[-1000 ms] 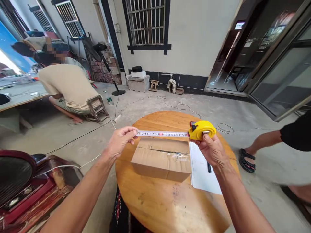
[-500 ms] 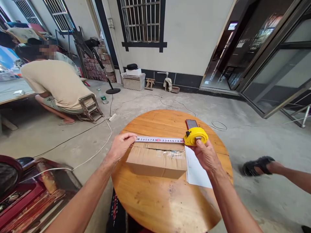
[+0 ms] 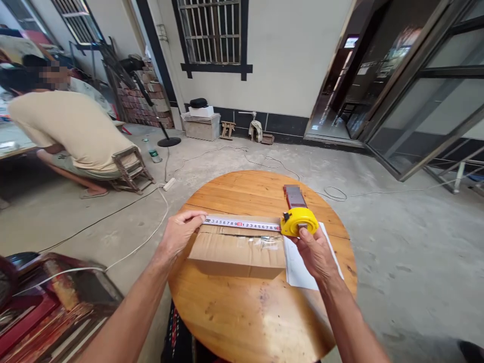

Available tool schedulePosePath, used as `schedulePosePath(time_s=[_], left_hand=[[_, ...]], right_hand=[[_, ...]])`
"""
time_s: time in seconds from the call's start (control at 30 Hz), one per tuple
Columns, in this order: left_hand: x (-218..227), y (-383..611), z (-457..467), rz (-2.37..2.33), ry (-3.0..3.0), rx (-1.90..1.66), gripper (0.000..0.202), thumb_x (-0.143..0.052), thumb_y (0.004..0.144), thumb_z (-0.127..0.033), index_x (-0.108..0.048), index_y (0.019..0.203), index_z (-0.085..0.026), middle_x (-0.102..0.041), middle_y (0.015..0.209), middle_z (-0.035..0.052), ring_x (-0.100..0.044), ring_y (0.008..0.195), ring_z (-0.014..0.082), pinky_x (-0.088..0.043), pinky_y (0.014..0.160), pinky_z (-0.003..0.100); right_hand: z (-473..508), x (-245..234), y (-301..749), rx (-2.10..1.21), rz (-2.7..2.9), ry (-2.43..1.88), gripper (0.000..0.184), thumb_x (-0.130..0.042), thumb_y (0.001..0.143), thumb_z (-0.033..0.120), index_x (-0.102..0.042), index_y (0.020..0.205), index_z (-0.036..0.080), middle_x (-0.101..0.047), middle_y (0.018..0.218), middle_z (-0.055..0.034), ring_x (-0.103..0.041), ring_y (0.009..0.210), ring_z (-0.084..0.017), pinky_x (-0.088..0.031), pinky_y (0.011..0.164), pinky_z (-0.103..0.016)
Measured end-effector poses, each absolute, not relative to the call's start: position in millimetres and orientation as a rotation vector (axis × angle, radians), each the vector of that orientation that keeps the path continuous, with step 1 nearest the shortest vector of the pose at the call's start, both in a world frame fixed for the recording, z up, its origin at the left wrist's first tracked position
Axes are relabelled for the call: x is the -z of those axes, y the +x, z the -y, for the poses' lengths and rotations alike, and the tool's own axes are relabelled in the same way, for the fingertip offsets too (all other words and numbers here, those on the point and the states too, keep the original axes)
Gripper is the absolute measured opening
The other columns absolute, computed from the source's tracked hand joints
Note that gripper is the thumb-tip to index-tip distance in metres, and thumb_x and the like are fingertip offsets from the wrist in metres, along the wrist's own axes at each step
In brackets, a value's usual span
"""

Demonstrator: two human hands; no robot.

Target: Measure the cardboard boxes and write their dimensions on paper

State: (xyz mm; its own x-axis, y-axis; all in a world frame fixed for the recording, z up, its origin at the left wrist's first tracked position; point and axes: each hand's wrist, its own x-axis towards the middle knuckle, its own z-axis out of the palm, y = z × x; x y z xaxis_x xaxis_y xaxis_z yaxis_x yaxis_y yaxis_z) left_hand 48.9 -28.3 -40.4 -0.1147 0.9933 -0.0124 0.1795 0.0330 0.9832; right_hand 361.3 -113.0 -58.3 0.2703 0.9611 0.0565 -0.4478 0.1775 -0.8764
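A taped cardboard box lies on a round wooden table. My left hand pinches the free end of a white measuring tape blade at the box's far left corner. My right hand grips the yellow tape measure case at the box's far right corner. The blade is stretched along the box's far top edge. A sheet of white paper lies to the right of the box, partly under my right hand. A phone lies just beyond the yellow case.
A person in a beige shirt squats on a low wooden stool at the left. Cables run over the concrete floor. A dark red object stands at the lower left. Glass doors are at the right.
The view has shifted right and down, so the table sits lower and more central. The passer-by's sandalled foot at the right has left the view. Both hands keep the tape stretched over the box.
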Motion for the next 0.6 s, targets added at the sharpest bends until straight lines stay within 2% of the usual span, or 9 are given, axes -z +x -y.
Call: schedulePosePath(time_s=[0.1,0.23,0.43,0.6], left_hand=[[40,49,28,-1.437,1.246,-1.187,0.034,-0.077,0.059,-0.046,-0.076,0.075,-0.016,-0.073,0.078,0.0058,-0.061,0.067,0.0169,-0.049,0.059,0.026],[42,51,30,-1.428,1.227,-1.185,0.038,-0.078,0.059,-0.048,-0.075,0.077,-0.015,-0.073,0.078,0.0061,-0.062,0.068,0.0176,-0.051,0.06,0.027],[43,56,37,-1.417,1.217,-1.205,0.039,-0.079,0.058,-0.05,-0.071,0.077,-0.017,-0.068,0.069,0.0007,-0.059,0.064,0.0153,-0.047,0.061,0.025],[50,53,36,-1.42,1.22,-1.204,0.041,-0.08,0.058,-0.051,-0.07,0.081,-0.018,-0.069,0.074,0.0018,-0.061,0.067,0.0163,-0.046,0.062,0.025]], right_hand=[[112,59,361,-1.105,0.775,-0.871,0.043,-0.083,0.074,0.037,-0.065,0.113,0.03,-0.072,0.108,-0.0008,-0.066,0.099,-0.021,-0.055,0.09,-0.036],[107,63,363,-1.089,0.787,-0.892,0.042,-0.084,0.073,0.036,-0.067,0.111,0.03,-0.072,0.105,0.0006,-0.066,0.095,-0.018,-0.055,0.087,-0.031],[103,60,365,-1.091,0.781,-0.923,0.044,-0.084,0.073,0.039,-0.066,0.111,0.029,-0.073,0.108,-0.0022,-0.069,0.096,-0.022,-0.058,0.087,-0.04],[100,52,370,-1.154,0.785,-0.924,0.044,-0.084,0.072,0.04,-0.066,0.11,0.027,-0.074,0.105,-0.0026,-0.071,0.091,-0.024,-0.06,0.083,-0.044]])
